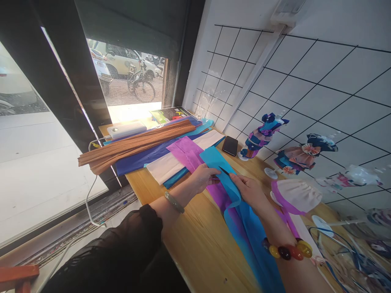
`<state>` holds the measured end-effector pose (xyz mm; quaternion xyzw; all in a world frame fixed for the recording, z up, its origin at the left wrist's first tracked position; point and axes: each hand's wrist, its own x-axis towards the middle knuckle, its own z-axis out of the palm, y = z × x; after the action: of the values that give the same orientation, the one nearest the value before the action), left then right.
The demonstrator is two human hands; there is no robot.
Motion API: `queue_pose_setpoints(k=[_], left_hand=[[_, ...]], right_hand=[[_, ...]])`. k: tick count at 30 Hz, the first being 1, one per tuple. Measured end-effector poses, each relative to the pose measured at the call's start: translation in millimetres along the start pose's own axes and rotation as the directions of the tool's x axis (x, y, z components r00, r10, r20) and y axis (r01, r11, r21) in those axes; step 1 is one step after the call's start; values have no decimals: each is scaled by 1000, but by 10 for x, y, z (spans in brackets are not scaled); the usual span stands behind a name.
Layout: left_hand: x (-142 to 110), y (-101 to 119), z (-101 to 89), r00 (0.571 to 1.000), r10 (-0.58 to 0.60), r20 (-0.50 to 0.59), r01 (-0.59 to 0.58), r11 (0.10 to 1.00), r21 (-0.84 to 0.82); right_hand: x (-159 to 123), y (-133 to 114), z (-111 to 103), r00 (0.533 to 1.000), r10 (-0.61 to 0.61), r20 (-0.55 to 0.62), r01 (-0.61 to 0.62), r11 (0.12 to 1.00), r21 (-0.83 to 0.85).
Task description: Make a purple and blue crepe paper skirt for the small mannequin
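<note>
Working remotely, I had blue paper (214, 156) just this side of the phone (230, 146), L hand (204, 178) pinching its edge, R hand (249, 189) gripping scissors (225, 171). Cut seemed begun, not finished; rest looked whole, AFAICT.

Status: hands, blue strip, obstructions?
Left hand pinching bright-blue papery strip. Right hand gripping slim dark pointed tool over strip. Purple papery sheet partly underneath.

1. Head view: one camera, worn on the person's head, stationed above the near edge of the table (195, 232).
2. Facing: forward and down across the table; window (116, 97) beyond its far end, gridded wall (305, 57) along its right side.
3. Range: close, coverage wide; left hand (201, 179) and right hand (250, 190) over the table, mid-picture.
</note>
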<state>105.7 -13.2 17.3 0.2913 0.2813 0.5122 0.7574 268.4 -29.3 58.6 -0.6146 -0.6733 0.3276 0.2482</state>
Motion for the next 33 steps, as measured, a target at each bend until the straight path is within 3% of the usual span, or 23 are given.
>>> queue_pose_setpoints(k=[11, 24, 33], left_hand=[[15, -11, -11, 1000, -9, 13, 9, 1000, 5], [14, 32, 2, 991, 57, -121, -65, 996, -63], [38, 24, -3, 990, 64, -128, -77, 992, -101]], right_hand=[[-1, -2, 0, 999, -48, 4, 48, 999, 2], [-28, -47, -2, 999, -49, -21, 49, 999, -14], [-87, -64, -19, 1000, 3, 1, -3, 1000, -13]])
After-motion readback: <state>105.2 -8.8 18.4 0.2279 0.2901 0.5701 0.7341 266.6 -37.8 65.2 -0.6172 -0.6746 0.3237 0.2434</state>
